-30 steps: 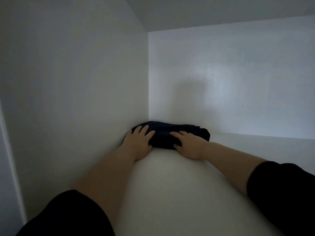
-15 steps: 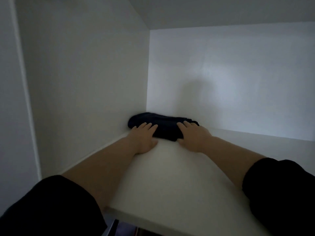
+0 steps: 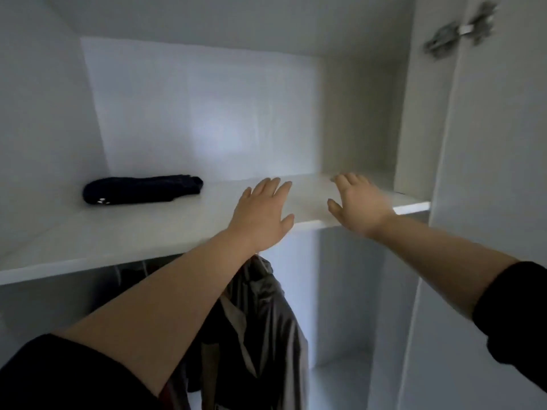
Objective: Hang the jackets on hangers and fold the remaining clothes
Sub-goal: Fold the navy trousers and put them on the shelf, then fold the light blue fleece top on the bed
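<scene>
A folded dark navy garment (image 3: 142, 189) lies alone at the left rear of the white wardrobe shelf (image 3: 124, 232). My left hand (image 3: 262, 213) is stretched over the shelf's front edge, fingers straight, well to the right of the garment and holding nothing. Farther right, my right hand (image 3: 356, 202) is also flat with spread fingers above the shelf, empty. Below the shelf a grey jacket (image 3: 260, 327) hangs with other dark clothes beside it.
The wardrobe's white side wall (image 3: 38, 128) stands at the left and its back panel (image 3: 207, 113) behind. An open white door (image 3: 488, 202) with a metal hinge (image 3: 455, 32) is at the right. A lower compartment (image 3: 349, 306) opens under the shelf.
Both hands have let go of the folded garment and drawn back to the right. The view has pulled out of the shelf, showing the hanging clothes below.
</scene>
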### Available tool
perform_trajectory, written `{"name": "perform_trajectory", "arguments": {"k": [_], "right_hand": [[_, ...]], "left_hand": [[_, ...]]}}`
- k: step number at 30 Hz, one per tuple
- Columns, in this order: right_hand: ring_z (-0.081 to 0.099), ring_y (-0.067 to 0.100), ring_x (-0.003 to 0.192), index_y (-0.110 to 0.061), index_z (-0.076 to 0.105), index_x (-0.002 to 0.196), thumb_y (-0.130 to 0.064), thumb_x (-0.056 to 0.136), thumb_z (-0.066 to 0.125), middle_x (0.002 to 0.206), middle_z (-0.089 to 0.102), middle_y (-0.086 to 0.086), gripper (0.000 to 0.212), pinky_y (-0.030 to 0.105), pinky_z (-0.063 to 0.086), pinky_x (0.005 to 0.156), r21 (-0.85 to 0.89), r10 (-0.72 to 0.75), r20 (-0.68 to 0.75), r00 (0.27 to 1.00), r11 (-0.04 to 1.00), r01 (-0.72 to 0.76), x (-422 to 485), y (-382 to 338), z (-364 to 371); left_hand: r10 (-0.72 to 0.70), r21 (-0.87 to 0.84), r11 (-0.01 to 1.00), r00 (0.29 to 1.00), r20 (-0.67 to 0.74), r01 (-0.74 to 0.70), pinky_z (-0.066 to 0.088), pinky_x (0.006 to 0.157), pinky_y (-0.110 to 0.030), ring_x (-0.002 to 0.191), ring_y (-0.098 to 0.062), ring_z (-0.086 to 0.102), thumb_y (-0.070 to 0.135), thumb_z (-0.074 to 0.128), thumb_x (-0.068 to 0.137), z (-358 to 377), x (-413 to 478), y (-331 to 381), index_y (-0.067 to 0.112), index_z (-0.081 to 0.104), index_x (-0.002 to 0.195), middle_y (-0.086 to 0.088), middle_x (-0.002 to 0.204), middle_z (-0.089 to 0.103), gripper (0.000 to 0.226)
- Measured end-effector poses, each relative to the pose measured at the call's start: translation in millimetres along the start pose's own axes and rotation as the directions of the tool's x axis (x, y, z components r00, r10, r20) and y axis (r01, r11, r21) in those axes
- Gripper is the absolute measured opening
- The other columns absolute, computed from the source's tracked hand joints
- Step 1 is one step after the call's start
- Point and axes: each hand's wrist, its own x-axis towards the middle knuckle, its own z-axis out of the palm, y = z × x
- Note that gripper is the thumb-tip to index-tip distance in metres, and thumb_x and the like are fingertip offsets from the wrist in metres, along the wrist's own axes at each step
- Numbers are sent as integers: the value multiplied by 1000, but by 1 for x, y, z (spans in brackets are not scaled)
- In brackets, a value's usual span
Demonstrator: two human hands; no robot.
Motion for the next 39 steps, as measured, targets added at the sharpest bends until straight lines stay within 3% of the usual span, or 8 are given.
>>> {"name": "perform_trajectory", "arguments": {"k": [5, 9, 13, 19, 27, 34, 39], "right_hand": [[35, 32, 133, -6, 44, 135, -29, 92, 50, 143, 40, 17, 49, 41, 25, 108, -131, 248, -77, 966, 958, -257, -148, 66, -78], [34, 33, 135, -5, 47, 133, -23, 89, 55, 145, 40, 17, 48, 42, 25, 112, -211, 402, -155, 902, 879, -428, -276, 109, -152], [30, 31, 138, -5, 45, 135, -23, 91, 52, 148, 36, 15, 48, 42, 20, 116, -332, 562, -187, 806, 736, -590, -403, 141, -219], [30, 30, 138, -5, 42, 136, -25, 92, 51, 149, 35, 15, 49, 44, 21, 115, -402, 728, -270, 630, 510, -761, -569, 156, -310], [28, 28, 139, -9, 38, 138, -29, 94, 49, 150, 33, 12, 50, 42, 19, 116, -489, 840, -361, 405, 199, -849, -813, 152, -445], [30, 30, 137, -9, 38, 138, -29, 93, 51, 149, 33, 12, 50, 44, 21, 114, -513, 906, -393, 160, -71, -856, -1036, 137, -540], [32, 30, 133, -8, 40, 135, -27, 90, 53, 145, 36, 12, 49, 43, 23, 113, -459, 921, -391, -8, -202, -865, -1145, 134, -569]], "left_hand": [[232, -33, 972, 970, -66, -234, 20, 113, -41, 143, -21, 17, 40, 44, 93, 6, -31, 127, 16, 21, 149, -4, 155, 22, 64], [397, -194, 891, 912, -106, -411, 21, 114, -40, 142, -25, 21, 38, 49, 92, -4, -53, 254, 13, 25, 149, -11, 155, 23, 66], [601, -232, 749, 784, -154, -620, 21, 113, -44, 143, -26, 18, 39, 46, 93, -18, -93, 378, 14, 21, 150, -11, 157, 19, 68], [780, -313, 510, 584, -223, -801, 22, 112, -41, 143, -25, 15, 38, 42, 95, -49, -182, 547, 13, 17, 150, -10, 157, 15, 66], [882, -431, 199, 352, -312, -880, 15, 117, -42, 146, -24, 6, 38, 39, 96, -112, -348, 774, 14, 12, 151, -9, 159, 8, 66], [918, -488, 12, 204, -341, -873, 14, 117, -43, 145, -25, 8, 38, 41, 96, -159, -524, 946, 17, 13, 151, -8, 159, 8, 66], [959, -538, -86, 78, -274, -838, 16, 116, -43, 145, -24, 7, 39, 42, 95, -165, -612, 1028, 16, 10, 151, -8, 159, 5, 68]]}}
